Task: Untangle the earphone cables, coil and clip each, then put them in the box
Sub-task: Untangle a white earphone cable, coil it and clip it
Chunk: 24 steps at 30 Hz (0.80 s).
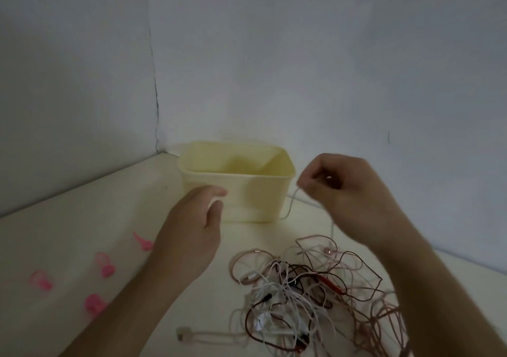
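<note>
A tangled heap of earphone cables [307, 293], white, pink and dark red, lies on the table at the lower right. My right hand [345, 189] is raised beside the box and pinches one thin white cable [290, 205] that trails down to the heap. The pale yellow box [263, 192] stands open-topped behind the heap, and nothing shows inside it. My left hand [192, 233] hovers in front of the box's left side with relaxed fingers and holds nothing.
Several pink clips [103, 264] lie scattered on the table at the left. A pale cable end with a plug [182, 334] lies at the bottom centre. Grey walls meet in a corner right behind the box.
</note>
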Available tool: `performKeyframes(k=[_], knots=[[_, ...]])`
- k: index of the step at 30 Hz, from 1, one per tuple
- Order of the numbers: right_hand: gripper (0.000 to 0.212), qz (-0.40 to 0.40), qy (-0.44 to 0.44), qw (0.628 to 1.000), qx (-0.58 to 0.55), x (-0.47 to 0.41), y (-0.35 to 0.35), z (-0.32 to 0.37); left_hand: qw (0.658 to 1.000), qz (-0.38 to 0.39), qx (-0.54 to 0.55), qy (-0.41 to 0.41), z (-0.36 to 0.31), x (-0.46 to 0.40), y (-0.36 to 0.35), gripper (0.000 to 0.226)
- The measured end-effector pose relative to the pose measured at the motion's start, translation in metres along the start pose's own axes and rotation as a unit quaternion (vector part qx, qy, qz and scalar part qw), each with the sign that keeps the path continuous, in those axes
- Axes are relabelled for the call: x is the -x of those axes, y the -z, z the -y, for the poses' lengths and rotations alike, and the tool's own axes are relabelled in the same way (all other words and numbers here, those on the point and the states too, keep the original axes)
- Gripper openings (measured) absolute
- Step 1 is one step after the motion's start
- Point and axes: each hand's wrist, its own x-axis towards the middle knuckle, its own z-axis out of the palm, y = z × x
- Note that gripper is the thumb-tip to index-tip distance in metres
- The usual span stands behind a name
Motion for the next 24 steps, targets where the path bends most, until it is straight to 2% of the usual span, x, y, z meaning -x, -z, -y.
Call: performKeyframes(k=[1, 3, 5, 7, 9, 11, 15, 18, 20, 22, 24], knots=[[0.018, 0.033, 0.01, 0.999, 0.002, 0.002, -0.012, 0.003, 0.996, 0.024, 0.087, -0.027, -0.007, 0.002, 0.0, 0.024], [0.016, 0.098, 0.03, 0.995, -0.001, 0.009, -0.037, 0.009, 0.956, 0.136, 0.26, -0.033, -0.019, 0.006, -0.002, 0.029], [0.016, 0.134, 0.042, 0.99, -0.007, 0.013, -0.054, 0.013, 0.928, 0.191, 0.319, -0.014, -0.023, 0.009, -0.004, 0.026], [0.016, 0.138, 0.043, 0.989, -0.013, 0.011, -0.056, 0.011, 0.938, 0.163, 0.305, 0.03, -0.019, 0.008, -0.003, 0.028], [0.013, 0.119, 0.03, 0.992, -0.022, 0.007, -0.045, 0.005, 0.959, 0.089, 0.26, 0.067, -0.011, 0.003, 0.002, 0.03], [0.012, 0.097, 0.019, 0.995, -0.009, 0.001, -0.028, -0.003, 0.978, 0.012, 0.198, 0.069, -0.003, -0.001, 0.008, 0.032], [0.018, 0.041, -0.007, 0.999, 0.033, -0.003, 0.004, -0.011, 0.986, -0.072, 0.095, 0.116, 0.006, -0.008, 0.008, 0.032], [0.02, 0.0, -0.02, 0.999, 0.049, -0.001, 0.024, -0.013, 0.986, -0.092, 0.04, 0.137, 0.012, -0.009, 0.006, 0.031], [0.022, -0.015, -0.028, 0.999, 0.032, 0.0, 0.029, -0.014, 0.988, -0.079, 0.023, 0.132, 0.014, -0.008, 0.006, 0.029], [0.022, -0.005, -0.028, 0.999, 0.016, 0.001, 0.025, -0.01, 0.992, -0.041, 0.019, 0.12, 0.014, -0.005, 0.002, 0.024], [0.02, 0.043, -0.021, 0.999, 0.013, 0.003, 0.012, -0.004, 0.997, -0.019, 0.002, 0.068, 0.01, -0.002, -0.002, 0.017]])
